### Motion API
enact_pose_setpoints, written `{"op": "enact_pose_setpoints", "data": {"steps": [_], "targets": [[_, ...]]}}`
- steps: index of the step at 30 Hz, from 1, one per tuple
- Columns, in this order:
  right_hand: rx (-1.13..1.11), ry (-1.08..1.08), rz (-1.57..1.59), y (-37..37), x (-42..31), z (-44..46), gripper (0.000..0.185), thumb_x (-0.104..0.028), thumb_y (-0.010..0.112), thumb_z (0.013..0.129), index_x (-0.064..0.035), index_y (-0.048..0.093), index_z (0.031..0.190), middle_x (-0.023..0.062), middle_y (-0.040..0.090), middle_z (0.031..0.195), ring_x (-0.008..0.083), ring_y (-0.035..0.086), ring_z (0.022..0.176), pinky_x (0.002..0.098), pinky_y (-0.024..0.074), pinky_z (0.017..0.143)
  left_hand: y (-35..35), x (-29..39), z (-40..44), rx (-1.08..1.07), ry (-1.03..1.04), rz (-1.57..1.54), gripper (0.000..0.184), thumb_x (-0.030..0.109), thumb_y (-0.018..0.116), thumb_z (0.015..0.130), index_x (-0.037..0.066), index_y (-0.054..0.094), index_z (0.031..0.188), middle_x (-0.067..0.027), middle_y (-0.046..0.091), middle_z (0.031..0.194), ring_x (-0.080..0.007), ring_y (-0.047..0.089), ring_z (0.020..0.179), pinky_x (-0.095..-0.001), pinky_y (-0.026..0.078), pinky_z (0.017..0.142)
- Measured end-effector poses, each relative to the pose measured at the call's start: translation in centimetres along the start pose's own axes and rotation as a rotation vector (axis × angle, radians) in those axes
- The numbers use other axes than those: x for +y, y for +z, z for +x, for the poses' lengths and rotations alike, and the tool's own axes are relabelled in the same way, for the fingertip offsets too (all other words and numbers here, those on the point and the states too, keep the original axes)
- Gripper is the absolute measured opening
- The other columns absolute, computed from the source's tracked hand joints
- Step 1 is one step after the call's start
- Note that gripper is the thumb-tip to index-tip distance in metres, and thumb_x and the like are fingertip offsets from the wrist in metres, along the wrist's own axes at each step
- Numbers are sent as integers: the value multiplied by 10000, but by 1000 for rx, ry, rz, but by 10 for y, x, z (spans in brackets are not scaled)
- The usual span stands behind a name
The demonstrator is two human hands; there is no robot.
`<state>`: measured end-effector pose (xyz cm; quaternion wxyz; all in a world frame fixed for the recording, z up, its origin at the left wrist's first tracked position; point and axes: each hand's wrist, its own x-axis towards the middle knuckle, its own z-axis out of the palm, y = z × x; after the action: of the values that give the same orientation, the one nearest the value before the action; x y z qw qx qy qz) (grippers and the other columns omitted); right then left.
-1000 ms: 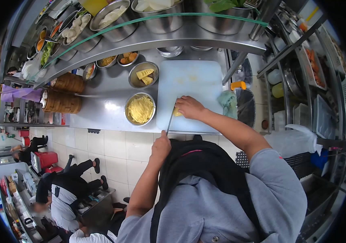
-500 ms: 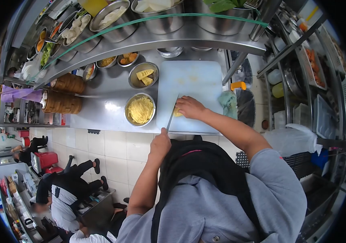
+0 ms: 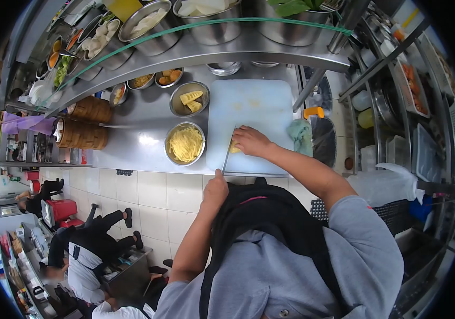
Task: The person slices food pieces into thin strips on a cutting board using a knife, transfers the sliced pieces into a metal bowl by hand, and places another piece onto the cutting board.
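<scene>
My left hand (image 3: 215,190) is closed round the handle of a knife (image 3: 228,150), at the front edge of a pale blue cutting board (image 3: 272,101). The blade points away from me, standing beside a small piece of yellow bamboo shoot (image 3: 235,147). Bent fingers of my right hand (image 3: 252,141) press that piece onto the board, covering most of it. Left of the board, a steel bowl (image 3: 168,154) holds thin yellow shreds (image 3: 186,143). Behind it, another bowl (image 3: 174,110) contains larger bamboo shoot chunks (image 3: 191,98).
A green cloth (image 3: 300,135) lies by the board's right edge. Bamboo steamers (image 3: 81,134) stand at the counter's left end. Overhead, a steel shelf (image 3: 201,53) carries several food containers. Co-workers (image 3: 86,266) are at the lower left; a storage rack (image 3: 379,106) is on the right.
My left hand and the knife have shifted slightly to the right. My right hand stays on the bamboo shoot, almost unmoved.
</scene>
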<state>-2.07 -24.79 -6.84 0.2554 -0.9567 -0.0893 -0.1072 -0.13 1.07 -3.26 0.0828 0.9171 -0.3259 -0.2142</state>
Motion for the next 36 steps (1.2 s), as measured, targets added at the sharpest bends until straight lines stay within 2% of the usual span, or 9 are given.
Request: {"op": "enact_pose_setpoints", "data": {"steps": [6,11,13,17,19,25,29,31,36], "targets": [[-23,15,17,-2,2,-1,219,-171,705,846,-50,679,1026,98,645,1090,298,606,1064,402,484,993,-29,2,-4,-57,28,8,179,117,502,989,-12,493,1113,-329,691,806,-509,710,789,-588,584,705],[36,-8,6,1,2,-1,231,-160,708,837,-42,675,1033,102,647,1082,294,610,1055,402,490,982,7,-5,8,8,33,-63,203,130,501,989,-21,477,1123,-347,678,798,-523,698,784,-603,572,704],[-21,15,2,3,5,-2,241,-154,715,830,-38,677,1037,103,647,1092,296,610,1055,399,485,987,-2,0,5,16,32,-71,198,106,500,980,-20,490,1131,-348,685,814,-519,707,807,-601,576,718],[17,-12,22,8,10,-2,197,-189,712,841,-42,684,971,100,627,1038,304,599,1053,396,491,981,-13,1,-3,-34,39,-25,179,148,502,1002,-6,472,1086,-353,668,786,-526,693,767,-599,573,694],[-2,6,4,5,6,-3,244,-149,721,821,-42,681,1037,101,643,1125,291,604,1068,397,479,996,2,6,-1,6,17,-25,204,90,492,973,-33,494,1135,-341,686,802,-508,712,792,-574,587,707],[-26,32,34,2,6,-1,241,-156,729,823,-39,683,1028,93,638,1136,286,603,1081,391,473,1013,-30,8,-4,-61,39,-36,179,89,485,977,-29,489,1110,-349,682,806,-523,704,798,-596,580,718],[-19,41,20,6,6,-3,238,-145,722,827,-40,685,1036,97,637,1145,289,603,1082,393,473,1016,12,-1,6,-22,-6,-91,186,85,487,976,-34,479,1119,-360,677,810,-532,698,805,-605,573,738],[19,18,34,4,5,-3,190,-134,703,830,-40,686,994,98,615,1073,309,589,1074,408,500,980,10,-3,13,6,43,-112,193,87,490,977,-35,469,1125,-362,675,809,-534,694,793,-609,571,728],[-30,61,31,-13,4,-7,220,-99,691,819,-34,686,1030,105,599,1106,322,577,1086,414,498,979,-19,-8,3,3,73,-51,207,96,500,976,-35,482,1135,-345,680,790,-513,703,769,-594,578,694]]}}
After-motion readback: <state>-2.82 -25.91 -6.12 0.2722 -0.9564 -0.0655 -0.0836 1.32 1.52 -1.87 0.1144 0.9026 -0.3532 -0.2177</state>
